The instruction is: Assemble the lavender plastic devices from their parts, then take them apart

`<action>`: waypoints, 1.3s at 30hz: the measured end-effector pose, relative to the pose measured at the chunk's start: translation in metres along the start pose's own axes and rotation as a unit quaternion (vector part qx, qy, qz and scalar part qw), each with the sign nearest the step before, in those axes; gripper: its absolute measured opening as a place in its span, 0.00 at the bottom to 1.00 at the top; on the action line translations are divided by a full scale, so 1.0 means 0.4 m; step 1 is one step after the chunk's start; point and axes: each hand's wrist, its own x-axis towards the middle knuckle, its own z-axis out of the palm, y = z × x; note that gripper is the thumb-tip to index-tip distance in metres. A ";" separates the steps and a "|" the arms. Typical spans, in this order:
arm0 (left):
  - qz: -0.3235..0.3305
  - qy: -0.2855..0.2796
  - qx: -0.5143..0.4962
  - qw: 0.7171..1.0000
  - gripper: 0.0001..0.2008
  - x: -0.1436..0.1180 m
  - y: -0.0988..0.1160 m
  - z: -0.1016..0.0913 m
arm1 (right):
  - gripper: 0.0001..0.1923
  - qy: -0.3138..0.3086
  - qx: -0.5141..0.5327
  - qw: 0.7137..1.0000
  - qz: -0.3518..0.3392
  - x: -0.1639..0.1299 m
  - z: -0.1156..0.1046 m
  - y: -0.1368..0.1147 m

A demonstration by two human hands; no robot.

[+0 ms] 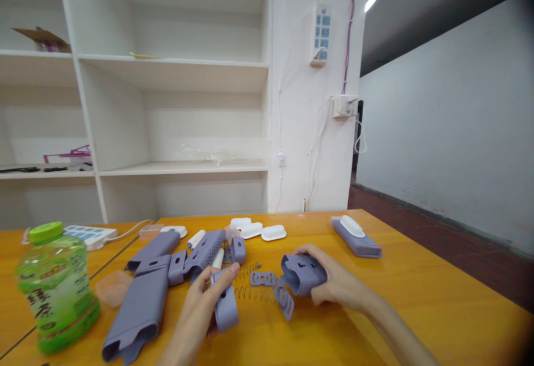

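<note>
My left hand (200, 307) was clamped on a slim purple strip (225, 305), held upright off the table (417, 299) so its end faced me. My right hand (334, 285) gripped a hollow purple shell (302, 274) resting on the table, opening turned leftward toward the strip, springs (250, 282) lying between them.

The glossy orange wooden surface (417, 299) carries a green plastic drink bottle (56, 288) at its near left. Right of the bottle lie lilac plastic housings (142, 305), loose metal springs (250, 291), white oval caps (273, 232) and a white power strip (89, 234) behind it.
</note>
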 end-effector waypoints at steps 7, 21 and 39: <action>0.018 0.002 -0.003 1.000 0.29 0.002 -0.001 -0.004 | 0.37 0.006 0.001 1.000 0.008 -0.002 0.005 -0.013; 0.001 0.007 0.012 1.000 0.29 0.010 -0.011 -0.009 | 0.36 0.012 -0.038 0.999 -0.022 0.005 0.016 -0.010; 0.004 0.019 0.018 1.000 0.32 -0.012 0.002 0.004 | 0.36 0.012 -0.065 0.997 -0.041 0.005 0.017 -0.012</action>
